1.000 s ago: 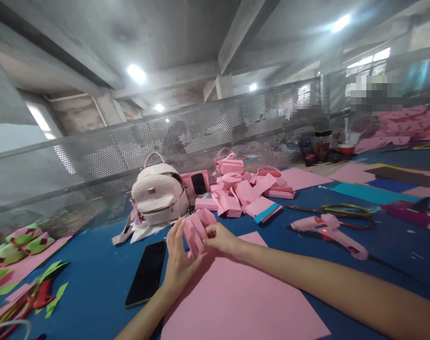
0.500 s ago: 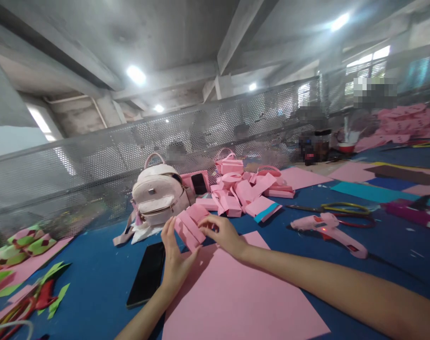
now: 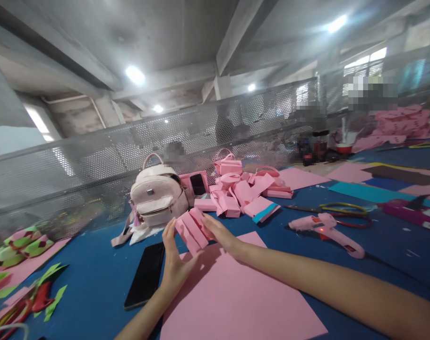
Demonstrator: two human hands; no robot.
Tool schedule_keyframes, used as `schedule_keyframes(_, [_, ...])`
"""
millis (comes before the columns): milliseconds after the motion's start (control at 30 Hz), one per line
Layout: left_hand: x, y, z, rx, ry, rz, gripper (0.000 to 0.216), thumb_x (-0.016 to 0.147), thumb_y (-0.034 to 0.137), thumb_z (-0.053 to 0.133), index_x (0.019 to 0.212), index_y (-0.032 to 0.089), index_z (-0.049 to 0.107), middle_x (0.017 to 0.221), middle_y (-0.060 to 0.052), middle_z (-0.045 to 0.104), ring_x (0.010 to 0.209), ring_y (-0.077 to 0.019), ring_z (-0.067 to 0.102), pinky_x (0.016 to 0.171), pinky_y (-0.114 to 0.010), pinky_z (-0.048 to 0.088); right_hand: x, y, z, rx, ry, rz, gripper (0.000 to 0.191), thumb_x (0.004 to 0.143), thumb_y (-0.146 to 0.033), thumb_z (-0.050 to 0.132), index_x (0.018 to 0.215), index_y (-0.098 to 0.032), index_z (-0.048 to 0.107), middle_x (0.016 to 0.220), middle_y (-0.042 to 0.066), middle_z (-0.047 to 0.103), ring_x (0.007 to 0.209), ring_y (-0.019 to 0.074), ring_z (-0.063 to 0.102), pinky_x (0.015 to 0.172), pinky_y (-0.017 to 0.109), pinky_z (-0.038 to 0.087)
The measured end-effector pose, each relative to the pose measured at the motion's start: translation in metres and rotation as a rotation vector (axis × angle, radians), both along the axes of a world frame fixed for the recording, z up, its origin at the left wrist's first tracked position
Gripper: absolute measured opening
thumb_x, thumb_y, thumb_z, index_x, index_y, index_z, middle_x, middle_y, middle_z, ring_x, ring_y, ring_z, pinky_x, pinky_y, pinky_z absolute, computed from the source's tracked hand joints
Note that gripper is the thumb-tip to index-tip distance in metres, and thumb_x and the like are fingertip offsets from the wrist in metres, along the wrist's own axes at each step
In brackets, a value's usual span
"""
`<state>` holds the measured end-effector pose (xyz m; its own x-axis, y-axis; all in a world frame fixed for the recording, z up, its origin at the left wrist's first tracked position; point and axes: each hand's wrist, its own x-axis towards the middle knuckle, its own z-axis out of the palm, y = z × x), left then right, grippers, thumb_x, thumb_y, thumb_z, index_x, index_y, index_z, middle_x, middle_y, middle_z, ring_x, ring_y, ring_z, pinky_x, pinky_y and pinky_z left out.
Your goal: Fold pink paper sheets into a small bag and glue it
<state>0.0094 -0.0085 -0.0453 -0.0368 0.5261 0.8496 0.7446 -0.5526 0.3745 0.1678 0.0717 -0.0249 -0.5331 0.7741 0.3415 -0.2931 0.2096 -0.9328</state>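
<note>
Between my two hands is a small folded pink box (image 3: pixel 193 232) of paper or foam sheet, held above the table with a strip running across its face. My left hand (image 3: pixel 176 257) grips its left and lower edges, thumb along the bottom. On the other side my right hand (image 3: pixel 220 233) presses against the right end, its fingertips partly hidden behind the box. Under both hands lies a large flat pink sheet (image 3: pixel 239 293). A black phone (image 3: pixel 144 276) rests on the table just left of my left hand.
A pink glue gun (image 3: pixel 328 231) with a lit red light and scissors (image 3: pixel 346 210) lie at right. Behind are a white backpack (image 3: pixel 158 193) and a heap of pink pieces (image 3: pixel 236 189). Red-handled scissors (image 3: pixel 41 297) and green scraps (image 3: pixel 55 302) are at left. A perforated metal screen (image 3: pixel 201 127) stands behind.
My right hand's fingers have gone from pinching at the box's upper right to lying flatter along its right end. The box has turned slightly, and my left hand keeps its hold.
</note>
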Motion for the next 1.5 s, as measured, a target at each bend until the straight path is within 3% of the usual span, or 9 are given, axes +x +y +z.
schedule_keyframes(267, [0.003, -0.005, 0.006, -0.045, 0.112, 0.016, 0.088, 0.078, 0.030, 0.074, 0.149, 0.027, 0.022, 0.148, -0.015, 0.030, 0.139, -0.0341, 0.028, 0.110, -0.060, 0.030, 0.002, -0.012, 0.005, 0.095, -0.058, -0.008, 0.073, 0.084, -0.068, 0.053, 0.145, -0.030, 0.041, 0.157, 0.001, 0.030, 0.147, 0.0226, 0.014, 0.121, 0.041, 0.008])
schedule_keyframes(533, [0.004, -0.009, 0.005, -0.058, 0.179, 0.008, 0.086, 0.080, 0.032, 0.073, 0.149, 0.027, 0.023, 0.151, -0.016, 0.027, 0.141, -0.0341, 0.028, 0.109, -0.056, 0.035, 0.000, -0.020, -0.005, 0.182, -0.133, -0.036, 0.072, 0.092, -0.063, 0.043, 0.152, -0.028, 0.025, 0.159, 0.001, 0.022, 0.148, 0.0196, 0.012, 0.121, 0.041, 0.006])
schedule_keyframes(700, [0.004, -0.009, 0.006, 0.016, 0.180, 0.012, 0.087, 0.078, 0.035, 0.076, 0.148, 0.025, 0.024, 0.150, -0.018, 0.030, 0.140, -0.0347, 0.031, 0.108, -0.057, 0.036, -0.002, -0.016, -0.010, 0.194, -0.105, -0.046, 0.067, 0.093, -0.061, 0.043, 0.151, -0.029, 0.029, 0.158, 0.001, 0.026, 0.147, 0.0203, 0.016, 0.120, 0.042, 0.008])
schedule_keyframes(967, [0.004, -0.009, 0.006, 0.047, 0.178, -0.007, 0.063, 0.077, 0.028, 0.076, 0.127, 0.020, 0.038, 0.148, -0.022, 0.031, 0.139, -0.0352, 0.032, 0.105, -0.059, 0.038, -0.002, -0.019, -0.006, 0.207, -0.078, -0.027, 0.066, 0.094, -0.061, 0.041, 0.150, -0.028, 0.031, 0.156, 0.002, 0.031, 0.145, 0.0198, 0.021, 0.120, 0.040, 0.012])
schedule_keyframes(1500, [0.002, -0.008, 0.004, -0.003, 0.252, -0.006, 0.054, 0.083, 0.029, 0.070, 0.125, 0.019, 0.039, 0.147, -0.023, 0.030, 0.142, -0.0375, 0.026, 0.105, -0.060, 0.037, 0.001, -0.019, -0.003, 0.070, -0.072, 0.009, 0.073, 0.090, -0.067, 0.042, 0.151, -0.030, 0.029, 0.159, -0.001, 0.022, 0.148, 0.0194, 0.010, 0.121, 0.040, 0.005])
